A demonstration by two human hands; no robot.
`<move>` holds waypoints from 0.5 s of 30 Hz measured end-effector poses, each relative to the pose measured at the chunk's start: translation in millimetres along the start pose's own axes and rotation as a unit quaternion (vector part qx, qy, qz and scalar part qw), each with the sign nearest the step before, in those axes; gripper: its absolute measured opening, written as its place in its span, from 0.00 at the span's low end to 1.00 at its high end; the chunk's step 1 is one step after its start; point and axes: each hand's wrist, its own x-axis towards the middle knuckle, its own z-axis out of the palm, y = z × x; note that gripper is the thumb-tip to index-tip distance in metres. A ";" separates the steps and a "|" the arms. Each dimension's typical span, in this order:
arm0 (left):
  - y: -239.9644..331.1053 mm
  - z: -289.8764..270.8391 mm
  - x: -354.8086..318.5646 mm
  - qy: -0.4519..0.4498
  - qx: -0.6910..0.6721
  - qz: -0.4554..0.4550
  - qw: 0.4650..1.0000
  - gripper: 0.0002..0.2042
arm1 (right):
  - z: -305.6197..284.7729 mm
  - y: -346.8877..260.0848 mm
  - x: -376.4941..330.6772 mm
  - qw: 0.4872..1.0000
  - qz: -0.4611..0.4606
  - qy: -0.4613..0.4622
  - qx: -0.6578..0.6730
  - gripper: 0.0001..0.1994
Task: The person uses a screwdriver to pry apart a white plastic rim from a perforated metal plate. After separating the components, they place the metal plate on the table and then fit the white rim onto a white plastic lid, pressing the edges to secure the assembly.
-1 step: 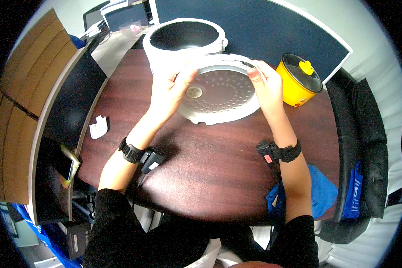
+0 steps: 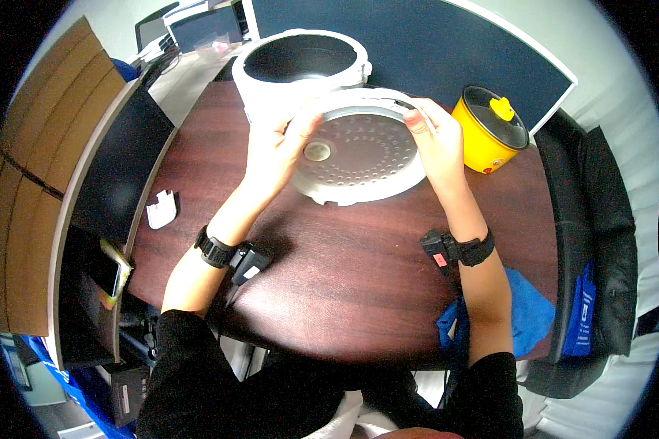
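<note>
Between my two hands is a round rice cooker lid (image 2: 373, 154), its dimpled metal underside tilted toward me. My left hand (image 2: 282, 150) grips its left rim, thumb pressed on the edge. On the upper right rim, my right hand (image 2: 439, 139) is closed the same way; the fingers of both hands are partly hidden behind the lid. Just beyond stands the white rice cooker body (image 2: 256, 91), its top uncovered and its inside dark. To the right of the lid, a yellow pot (image 2: 479, 143) has a dark see-through lid with a yellow knob.
A small white plastic piece (image 2: 162, 210) lies on the left of the brown wooden table (image 2: 329, 293). Blue cloth (image 2: 523, 314) sits at the near right edge, by my right forearm. Dark partition panels (image 2: 417, 51) border the back and left. Both wrists wear black straps with small devices.
</note>
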 end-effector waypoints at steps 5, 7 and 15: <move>-6.0 0.6 -0.9 0.001 0.008 -0.019 1.000 0.16 | -2.0 -2.7 -0.2 1.000 -0.017 -0.005 -0.024 0.20; -8.2 1.5 -0.4 0.011 -0.002 -0.007 1.000 0.16 | -2.5 -7.4 0.4 0.999 -0.019 -0.009 -0.034 0.20; 10.6 -12.5 8.0 -0.059 0.082 -0.010 0.995 0.15 | -1.0 -20.8 -1.6 0.999 -0.011 -0.025 -0.024 0.16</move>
